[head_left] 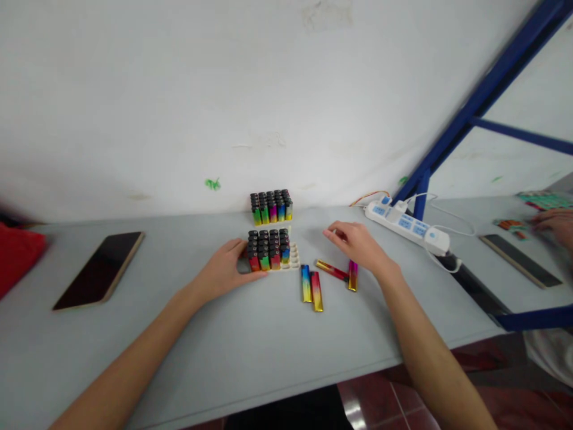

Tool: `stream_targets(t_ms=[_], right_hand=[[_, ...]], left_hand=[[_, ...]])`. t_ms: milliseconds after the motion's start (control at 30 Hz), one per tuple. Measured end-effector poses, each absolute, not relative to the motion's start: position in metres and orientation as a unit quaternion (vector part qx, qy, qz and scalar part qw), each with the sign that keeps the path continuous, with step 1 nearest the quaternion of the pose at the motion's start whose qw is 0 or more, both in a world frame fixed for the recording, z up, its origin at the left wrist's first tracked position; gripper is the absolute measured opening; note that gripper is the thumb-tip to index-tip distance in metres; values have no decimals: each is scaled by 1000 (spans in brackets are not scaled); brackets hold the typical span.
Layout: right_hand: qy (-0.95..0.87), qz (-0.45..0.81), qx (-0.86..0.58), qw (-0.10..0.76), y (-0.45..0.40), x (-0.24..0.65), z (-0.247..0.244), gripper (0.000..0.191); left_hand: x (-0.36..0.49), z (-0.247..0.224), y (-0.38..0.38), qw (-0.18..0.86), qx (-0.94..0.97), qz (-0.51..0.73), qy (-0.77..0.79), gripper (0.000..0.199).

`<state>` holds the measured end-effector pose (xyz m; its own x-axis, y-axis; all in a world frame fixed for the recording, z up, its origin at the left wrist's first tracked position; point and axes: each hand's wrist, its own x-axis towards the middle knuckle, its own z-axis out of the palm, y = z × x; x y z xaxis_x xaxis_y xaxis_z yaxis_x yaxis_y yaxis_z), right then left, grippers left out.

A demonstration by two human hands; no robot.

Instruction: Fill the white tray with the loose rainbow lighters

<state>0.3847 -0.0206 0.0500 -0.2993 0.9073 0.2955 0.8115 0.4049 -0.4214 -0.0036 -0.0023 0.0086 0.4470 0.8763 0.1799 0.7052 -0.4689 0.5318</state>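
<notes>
My left hand (226, 269) grips the left side of a white tray (294, 257), its thumb along the front edge. Several lighters (264, 258) with black tops stand upright in rows in this tray; the holes at its right end hold none. My right hand (353, 239) hovers to the right of the tray, fingers loosely bent and nothing visible in them. Below it lie a red-and-gold lighter body (331, 270) and a purple-and-gold one (353, 276). A blue-and-yellow one (306, 283) and a red-and-yellow one (317, 291) lie side by side nearer the tray.
Behind stands a second tray of lighters (272, 209) near the wall. A phone (101, 269) lies at left, with a red item (18, 257) beyond it. To the right are a power strip (407, 227) with cables and a blue frame (447, 143). Another person's hand (557, 221) appears far right.
</notes>
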Motion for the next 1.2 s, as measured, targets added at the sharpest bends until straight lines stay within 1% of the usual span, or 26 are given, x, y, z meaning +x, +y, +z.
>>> stream_targets(t_ms=[100,267,433,533,633,767,867,967,1133,1200], right_hand=[[-784,108,-553,260,-16,397,49,27],[-774,74,-564,279,-25,403,48,22],[-792,52,-557,243,-50,400,43,15],[-800,72,-546,238,-66,397,47,17],[-787,66,-549,273,-82,398,56,22],[-740,22,-587,328,-98,405,62,30],[-703,9,-625,340,-105,411,56,33],[-680,21,-658,321,-107,413,39,29],[-656,69,-721,211,-102,408,9,23],[-657,83,-726,188,-98,406,4,21]], left_hand=[[-3,8,-2,193,829,221,476,69],[-3,5,1,189,830,231,471,66],[-2,5,1,188,831,240,466,62],[-2,5,0,184,832,240,466,63],[-1,5,0,180,835,240,461,64],[1,5,0,183,834,238,462,64],[0,4,1,186,833,242,460,62],[-1,3,2,185,831,248,462,63],[-2,1,4,186,830,258,458,66],[-2,2,5,187,829,259,458,67]])
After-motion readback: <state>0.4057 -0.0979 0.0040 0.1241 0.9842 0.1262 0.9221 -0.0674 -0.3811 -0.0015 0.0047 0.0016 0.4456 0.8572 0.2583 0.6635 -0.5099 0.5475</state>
